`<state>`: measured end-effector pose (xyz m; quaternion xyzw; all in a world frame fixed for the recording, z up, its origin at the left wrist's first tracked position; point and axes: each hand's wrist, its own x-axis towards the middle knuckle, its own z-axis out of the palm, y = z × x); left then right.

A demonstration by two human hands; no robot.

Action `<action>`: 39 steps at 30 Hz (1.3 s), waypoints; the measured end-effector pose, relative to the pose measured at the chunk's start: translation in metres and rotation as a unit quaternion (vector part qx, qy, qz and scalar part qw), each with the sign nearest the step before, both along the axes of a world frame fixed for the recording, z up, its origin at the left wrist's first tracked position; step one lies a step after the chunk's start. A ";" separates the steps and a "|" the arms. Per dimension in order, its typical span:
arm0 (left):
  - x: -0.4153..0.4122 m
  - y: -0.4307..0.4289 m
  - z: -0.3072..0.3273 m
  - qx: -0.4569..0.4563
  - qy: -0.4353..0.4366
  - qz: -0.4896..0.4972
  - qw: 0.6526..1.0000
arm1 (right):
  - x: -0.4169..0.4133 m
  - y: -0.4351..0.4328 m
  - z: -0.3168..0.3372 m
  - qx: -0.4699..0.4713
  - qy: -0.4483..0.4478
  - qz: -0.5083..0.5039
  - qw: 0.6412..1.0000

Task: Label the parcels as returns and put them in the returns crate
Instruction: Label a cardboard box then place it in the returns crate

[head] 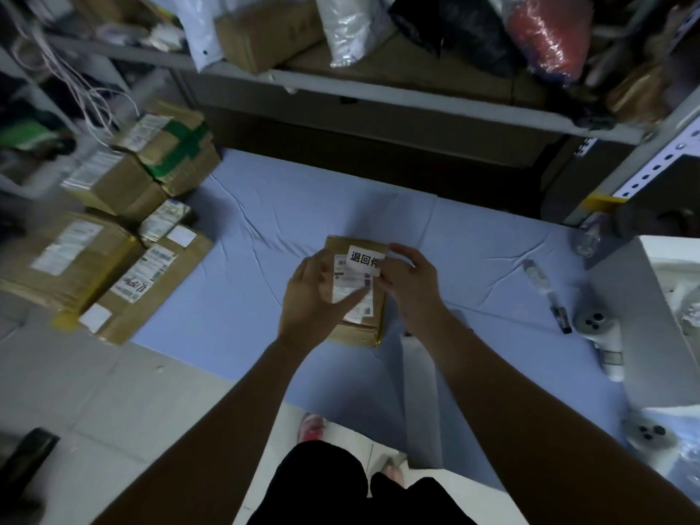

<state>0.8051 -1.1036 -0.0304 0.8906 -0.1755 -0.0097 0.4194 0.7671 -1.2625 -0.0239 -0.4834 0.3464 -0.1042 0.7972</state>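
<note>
Black shorts and two bare forearms fill the bottom of the head view. Both arms reach forward to a small brown cardboard parcel near the middle of a creased pale-blue sheet. I cannot tell whether the parcel rests on the sheet or is held just above it. Its long axis runs almost straight away from the person.

The left hand grips the parcel's left side, fingers curled at the far-left edge and the thumb laid across a white printed shipping label. The right hand pinches the right end of a white rectangular sticker with bold black characters. This sticker lies crosswise over the parcel's far end, a little tilted, and overlaps the top of the shipping label. How much of it is already stuck down is not clear.

The sticker sits just left of the right hand and just beyond the left thumb, so the right hand is the nearer one. Smoothing it flat would likely mean a short sweep across the parcel's width.

A white open container at the right edge may be the returns crate, though I cannot be sure. It is well apart from the parcel, on the right hand's side. A pile of brown cardboard boxes lies at the sheet's left edge.
</note>
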 end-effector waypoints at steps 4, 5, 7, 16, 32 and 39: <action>0.036 0.001 0.008 -0.178 0.233 0.059 0.954 | 0.019 0.008 -0.005 -0.028 0.014 0.025 0.999; 0.045 0.001 0.009 -0.195 0.261 0.055 0.944 | 0.023 0.010 -0.007 -0.037 0.014 0.026 0.999; 0.062 0.000 0.008 -0.204 0.282 0.052 0.936 | 0.030 0.013 -0.010 -0.083 0.032 0.033 0.996; 0.111 -0.013 -0.029 -0.069 0.155 -0.088 0.982 | 0.063 0.020 -0.012 -0.338 0.187 -0.009 0.922; 0.077 0.038 -0.047 0.057 0.110 -0.078 0.989 | 0.043 0.069 -0.035 -0.452 0.271 0.129 0.840; 0.064 0.045 -0.058 0.135 -0.028 -0.123 0.983 | 0.028 0.085 -0.045 -0.524 0.269 0.164 0.791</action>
